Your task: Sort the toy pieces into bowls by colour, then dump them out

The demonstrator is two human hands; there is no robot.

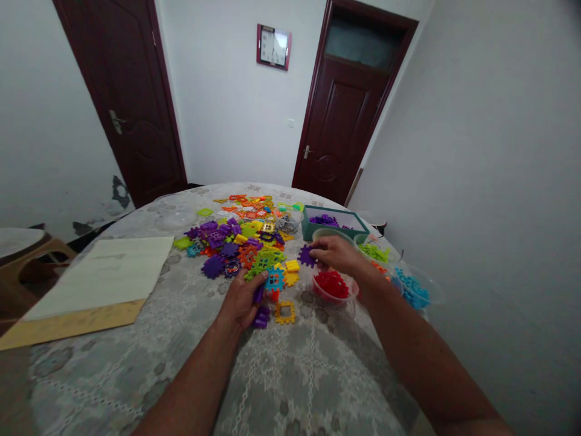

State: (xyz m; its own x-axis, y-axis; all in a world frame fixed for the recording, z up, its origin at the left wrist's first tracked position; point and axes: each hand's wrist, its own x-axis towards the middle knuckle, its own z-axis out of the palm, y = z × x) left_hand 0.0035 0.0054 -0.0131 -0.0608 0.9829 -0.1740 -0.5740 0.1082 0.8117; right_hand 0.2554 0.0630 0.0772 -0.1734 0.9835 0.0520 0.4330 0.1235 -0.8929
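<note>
Lots of purple

A flat purple piece (307, 255) stuck out left from the pinching right hand (338, 254). The near left hand (242, 300) gripped more purple pieces (262, 317). A teal box (310, 231) sat just beyond on the tabletop (318, 363).

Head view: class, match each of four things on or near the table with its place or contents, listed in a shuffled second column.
Column one:
1 wall clock
2 teal box
3 yellow frame piece
4 white sheet

Column two:
A just right of the left hand
B on the left part of the table
C between the two doors
D holding purple pieces

Pairs: 1-C, 2-D, 3-A, 4-B.
</note>
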